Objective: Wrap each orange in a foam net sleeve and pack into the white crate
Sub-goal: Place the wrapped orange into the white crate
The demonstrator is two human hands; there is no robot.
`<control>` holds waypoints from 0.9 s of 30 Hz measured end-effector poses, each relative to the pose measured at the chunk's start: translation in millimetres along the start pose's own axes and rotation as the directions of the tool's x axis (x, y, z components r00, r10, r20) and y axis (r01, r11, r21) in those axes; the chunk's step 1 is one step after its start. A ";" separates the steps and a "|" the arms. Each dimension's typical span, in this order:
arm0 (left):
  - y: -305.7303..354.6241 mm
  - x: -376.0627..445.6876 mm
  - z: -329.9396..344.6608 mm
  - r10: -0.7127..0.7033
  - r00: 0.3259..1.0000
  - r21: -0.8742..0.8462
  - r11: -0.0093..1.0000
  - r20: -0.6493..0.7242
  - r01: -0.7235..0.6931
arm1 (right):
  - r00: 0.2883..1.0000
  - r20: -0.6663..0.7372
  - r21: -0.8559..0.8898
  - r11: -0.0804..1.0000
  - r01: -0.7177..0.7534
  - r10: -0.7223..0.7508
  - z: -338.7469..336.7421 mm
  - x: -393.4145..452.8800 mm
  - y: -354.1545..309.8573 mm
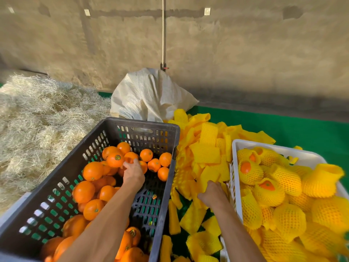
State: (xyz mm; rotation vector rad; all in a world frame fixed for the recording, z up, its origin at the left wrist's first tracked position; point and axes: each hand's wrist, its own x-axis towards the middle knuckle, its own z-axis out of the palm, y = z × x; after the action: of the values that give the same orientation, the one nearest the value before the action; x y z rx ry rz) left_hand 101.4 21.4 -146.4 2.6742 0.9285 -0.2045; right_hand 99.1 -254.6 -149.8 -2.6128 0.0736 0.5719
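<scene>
Orange fruit under the left hand [133, 174], fingers [135, 162] curled over one orange [129, 160] in the dark crate [166, 188]: firm, rollable, palm-sized. Right hand [213, 193] fingers [211, 183] buried among foam net sleeves [206, 154] (soft, feather-light); white crate [236, 167] beside them.

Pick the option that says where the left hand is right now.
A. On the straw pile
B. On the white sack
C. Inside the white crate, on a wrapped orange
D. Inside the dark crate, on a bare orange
D: the left hand reaches into the dark crate and rests on a bare orange among the loose fruit.
</scene>
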 end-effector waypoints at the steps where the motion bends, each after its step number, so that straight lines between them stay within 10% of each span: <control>1: 2.4 -0.9 -5.3 0.045 0.999 -0.002 0.999 -0.008 -0.045 | 1.000 -0.009 0.013 1.000 0.014 -0.014 -0.2 0.4 -0.4; 6: 31.0 -20.9 -46.7 0.232 0.925 -0.106 0.956 -0.302 -0.275 | 0.978 -0.195 0.143 0.984 0.102 -0.073 -4.4 1.1 -6.1; 9: 57.1 -51.5 -62.9 0.306 0.811 -0.396 0.752 -0.499 -0.527 | 0.922 -0.383 0.271 0.948 0.167 -0.053 -12.1 -4.0 -13.4; 15: 97.5 -107.9 -49.5 0.549 0.708 -0.602 0.401 -0.445 -0.690 | 0.853 -0.521 0.653 0.661 0.371 0.035 -23.6 -11.1 -19.3; 21: 111.6 -113.5 -24.9 0.639 0.710 -0.789 0.257 -0.294 -0.558 | 0.877 -0.478 0.854 0.210 0.476 -0.045 -32.7 -20.8 -21.2; 27: 109.4 -101.3 -34.6 0.538 0.840 -0.997 0.057 0.076 0.054 | 0.845 -0.446 0.799 0.295 0.524 -0.294 -41.5 -26.9 -19.6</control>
State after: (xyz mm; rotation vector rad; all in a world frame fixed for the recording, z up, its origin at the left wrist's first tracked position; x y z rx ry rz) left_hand 91.8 -107.7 -64.6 1.2510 0.1597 -0.0336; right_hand 93.3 -257.0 -96.9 -1.4530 -0.1892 -0.0210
